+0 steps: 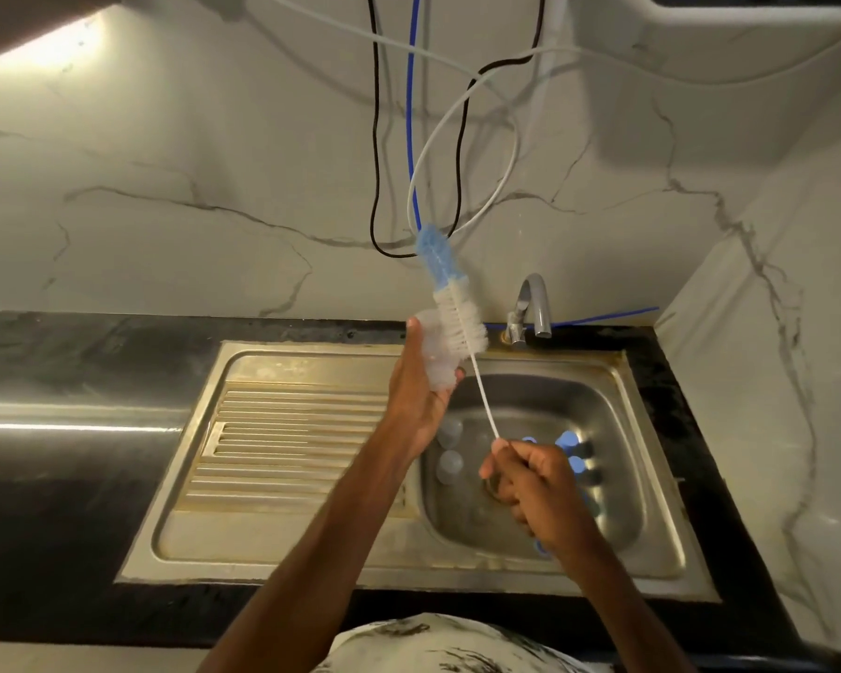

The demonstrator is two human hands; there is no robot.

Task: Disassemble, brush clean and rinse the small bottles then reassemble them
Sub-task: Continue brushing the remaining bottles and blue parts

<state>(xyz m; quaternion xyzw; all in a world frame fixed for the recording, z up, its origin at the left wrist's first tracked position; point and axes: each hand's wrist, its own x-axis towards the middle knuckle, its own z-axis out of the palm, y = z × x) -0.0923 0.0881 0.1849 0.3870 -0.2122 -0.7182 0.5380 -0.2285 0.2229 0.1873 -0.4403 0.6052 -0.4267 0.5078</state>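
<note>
— Where is the bottle now?
— I see a small translucent bottle (pixel 439 366) in the left hand (pixel 416 400), fingers curled round it, held up over the sink (pixel 312 551) where the drainboard meets the basin. Its long axis runs roughly upright, leaning a little. I cannot tell which end is the mouth.
— And the brush?
— The right hand (pixel 537 493) pinches the lower end of the wire handle. The brush (pixel 460 327) slants up and to the left, blue tip topmost, white bristles against the bottle's right side. More bottles (pixel 450 461) and blue caps (pixel 568 439) lie in the basin, below the tap (pixel 535 303).
</note>
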